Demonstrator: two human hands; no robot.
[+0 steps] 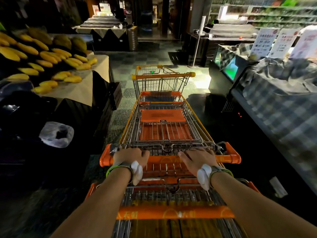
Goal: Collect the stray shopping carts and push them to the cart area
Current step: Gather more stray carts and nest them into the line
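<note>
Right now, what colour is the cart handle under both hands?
Orange handle, best seen in the head view.

Three orange-handled wire shopping carts (163, 131) in a line, counted by three orange handle bars. Two bare hands: left hand (131, 155), right hand (197, 157). Two white wrist devices (137, 170). Three white paper signs (264, 42). One crumpled clear plastic bag (56, 134).

Print on cart handles (173, 214) and white signs (283, 42) blurred; nothing legible.
</note>
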